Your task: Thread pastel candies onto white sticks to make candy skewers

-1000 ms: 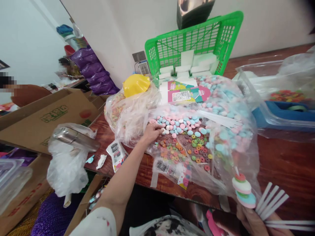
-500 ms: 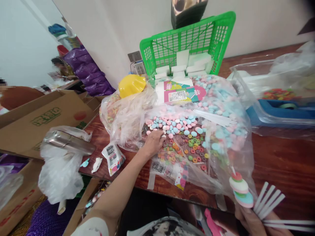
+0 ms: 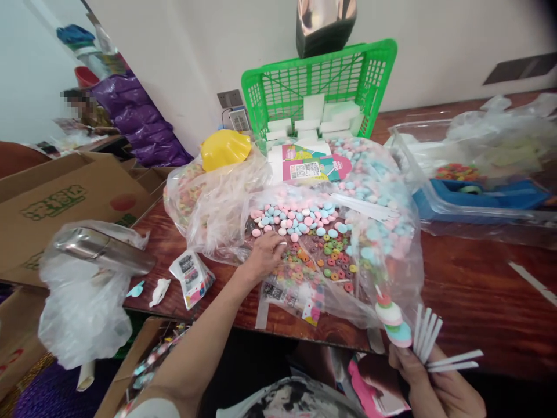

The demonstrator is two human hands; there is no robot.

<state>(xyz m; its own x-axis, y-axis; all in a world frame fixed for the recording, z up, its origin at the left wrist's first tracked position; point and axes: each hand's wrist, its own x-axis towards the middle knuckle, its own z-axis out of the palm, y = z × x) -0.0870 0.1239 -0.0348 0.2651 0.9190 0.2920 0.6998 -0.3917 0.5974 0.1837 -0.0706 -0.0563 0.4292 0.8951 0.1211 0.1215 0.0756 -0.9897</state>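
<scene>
My left hand [image 3: 264, 256] is over the table with its fingers curled together, at the near edge of a spread of pink, blue and white button-shaped candies [image 3: 300, 219]. A small pale spot shows at its fingertips; I cannot make out what is pinched there. Just right of the fingers are colourful ring-shaped candies [image 3: 337, 258] on clear plastic. At the lower right my right hand [image 3: 429, 380] is closed around a candy skewer [image 3: 390, 322], stacked with ring and button candies. Several white sticks [image 3: 427, 334] fan out from the same grip.
A green basket [image 3: 319, 69] with white boxes stands behind a large candy bag [image 3: 383, 191]. Left are a yellow bowl-like object [image 3: 226, 150], printed cards [image 3: 191, 278] and a steel flask [image 3: 102, 249]. A clear tub [image 3: 461, 209] sits right; a person [image 3: 87, 110] is far left.
The view has shifted slightly, and my right hand with the skewer and sticks has come up and left, further into view. My left hand stays by the candies, fingers still curled.
</scene>
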